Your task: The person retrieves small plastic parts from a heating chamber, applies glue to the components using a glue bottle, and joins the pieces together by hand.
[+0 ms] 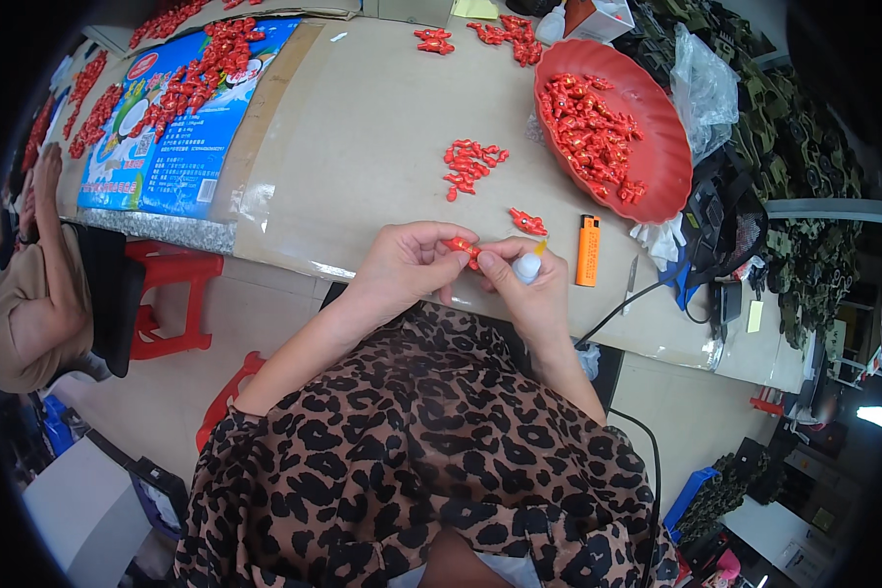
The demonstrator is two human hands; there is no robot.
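Both my hands meet over the table's near edge. My left hand (412, 260) pinches a small shiny red figurine (464, 250) between thumb and fingertips. Curled around a small white glue bottle (527, 267) with a yellow tip, my right hand (539, 294) also brings its thumb up against the figurine's right end. Just beyond my right hand lies a loose red figurine (528, 221). Farther off is a cluster of similar figurines (473, 167). An orange lighter (587, 251) rests to the right of my right hand.
A red scalloped dish (664, 147) heaped with figurines stands at the far right. More figurines lie on a blue printed cardboard sheet (181, 186) at left. A thin blade (631, 277) and a black cable (622, 309) are at right. Another person (44, 284) sits at far left near a red stool (171, 294).
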